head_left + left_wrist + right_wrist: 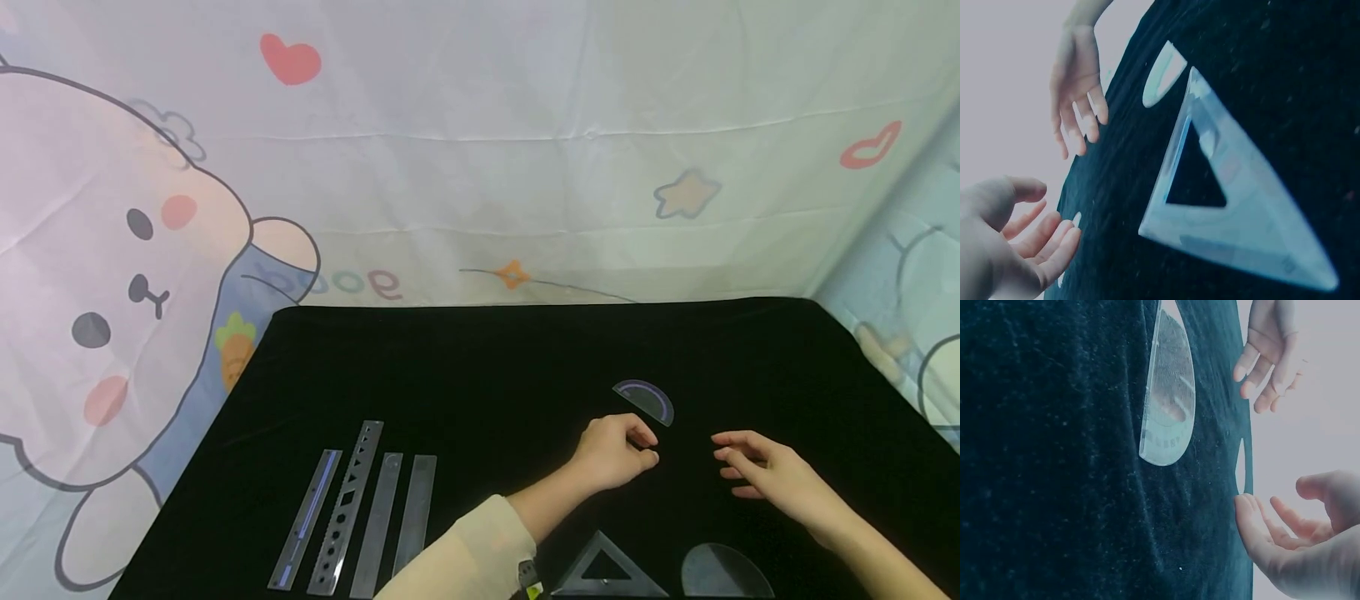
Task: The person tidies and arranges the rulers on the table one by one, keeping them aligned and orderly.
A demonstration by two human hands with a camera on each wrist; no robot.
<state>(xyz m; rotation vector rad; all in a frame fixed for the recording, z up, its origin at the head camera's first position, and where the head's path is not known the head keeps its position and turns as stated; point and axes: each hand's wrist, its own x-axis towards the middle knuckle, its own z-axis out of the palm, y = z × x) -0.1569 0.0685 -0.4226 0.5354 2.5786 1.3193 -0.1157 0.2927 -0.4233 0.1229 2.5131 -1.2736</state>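
My left hand (615,452) is held over the black cloth with loosely bent fingers and nothing in them. Just beyond its fingertips lies a small clear protractor (651,402) with a purple band. To the right, my right hand (772,477) hovers with its palm turned toward the left one, also holding nothing. A transparent set square (628,575) with a triangular cutout lies nearer the front, below the left hand. Beside it, below the right hand, is a larger clear protractor (723,569), seen close up in the right wrist view as a half-round plate (1169,394).
Several rulers lie side by side at the left: one with a blue stripe (309,521), one with cut-out shapes (347,507), and plain clear ones (377,525). The left sleeve (472,550) hides part of the rightmost. A printed curtain (480,183) hangs behind the table.
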